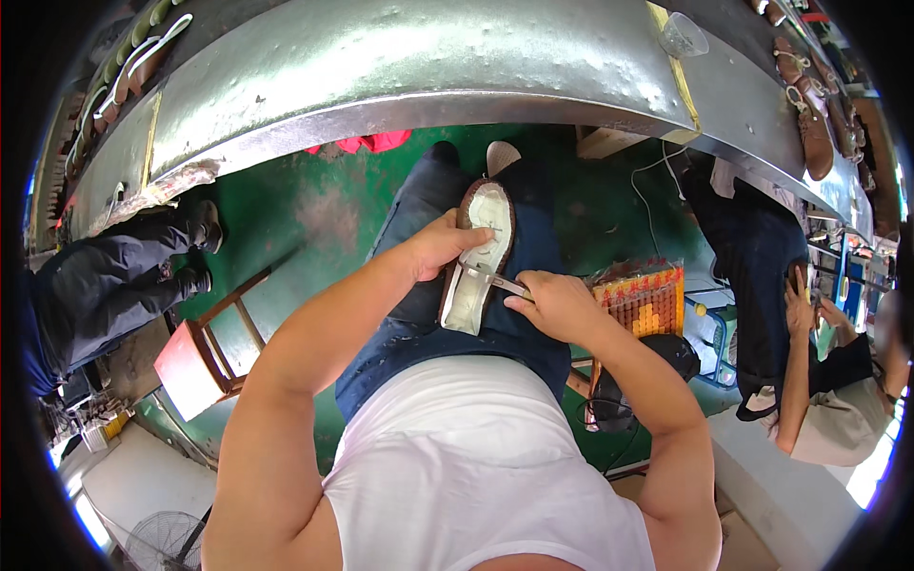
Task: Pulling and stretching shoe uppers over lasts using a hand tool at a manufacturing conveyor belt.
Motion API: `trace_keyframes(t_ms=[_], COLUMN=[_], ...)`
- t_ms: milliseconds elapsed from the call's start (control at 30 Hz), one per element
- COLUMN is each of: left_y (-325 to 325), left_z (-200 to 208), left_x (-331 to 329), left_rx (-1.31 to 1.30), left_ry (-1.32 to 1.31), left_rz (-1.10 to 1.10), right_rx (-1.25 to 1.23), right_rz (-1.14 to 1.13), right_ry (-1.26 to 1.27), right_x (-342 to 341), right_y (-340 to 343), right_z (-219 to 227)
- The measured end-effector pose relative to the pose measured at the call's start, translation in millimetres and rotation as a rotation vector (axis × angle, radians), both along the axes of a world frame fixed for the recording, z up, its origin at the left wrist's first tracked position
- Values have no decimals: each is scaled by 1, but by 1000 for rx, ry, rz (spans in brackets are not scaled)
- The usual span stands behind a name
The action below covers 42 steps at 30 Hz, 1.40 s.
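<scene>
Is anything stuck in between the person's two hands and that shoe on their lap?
Nothing visible blocks the left hand: its thumb presses right on the shoe's pale inside. Between the right hand and the shoe there is only the metal tool it holds, whose far end reaches over the shoe.

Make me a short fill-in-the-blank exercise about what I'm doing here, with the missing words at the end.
1. The left grip holds the shoe with its ____ on the pale surface.
2. The metal tool is held by the grip on the person's ____ side.
3. The floor is ____ in colour.
4. The person's sleeveless shirt is ____ in colour.

Missing words: thumb; right; green; white.
</scene>
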<state>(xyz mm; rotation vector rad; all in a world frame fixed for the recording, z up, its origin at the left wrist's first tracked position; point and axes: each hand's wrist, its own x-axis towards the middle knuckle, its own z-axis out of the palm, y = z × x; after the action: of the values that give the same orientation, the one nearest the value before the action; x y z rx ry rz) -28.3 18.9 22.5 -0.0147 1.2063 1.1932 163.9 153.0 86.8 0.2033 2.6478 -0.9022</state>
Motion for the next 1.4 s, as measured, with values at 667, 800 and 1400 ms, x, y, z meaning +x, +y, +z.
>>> trace_keyframes(t_ms=[667, 800, 1400], left_y=[-36, -40, -60], left_z=[-3, -43, 14], left_x=[56, 64, 63], left_rx=[224, 136, -26], left_ry=[283, 860, 671], left_rz=[113, 27, -367], right_rx=[104, 97, 6], right_rz=[-83, -32, -144], right_ry=[-103, -230, -183], right_x=[52, 48, 17], right_y=[-35, -37, -8], right_z=[11, 26, -1])
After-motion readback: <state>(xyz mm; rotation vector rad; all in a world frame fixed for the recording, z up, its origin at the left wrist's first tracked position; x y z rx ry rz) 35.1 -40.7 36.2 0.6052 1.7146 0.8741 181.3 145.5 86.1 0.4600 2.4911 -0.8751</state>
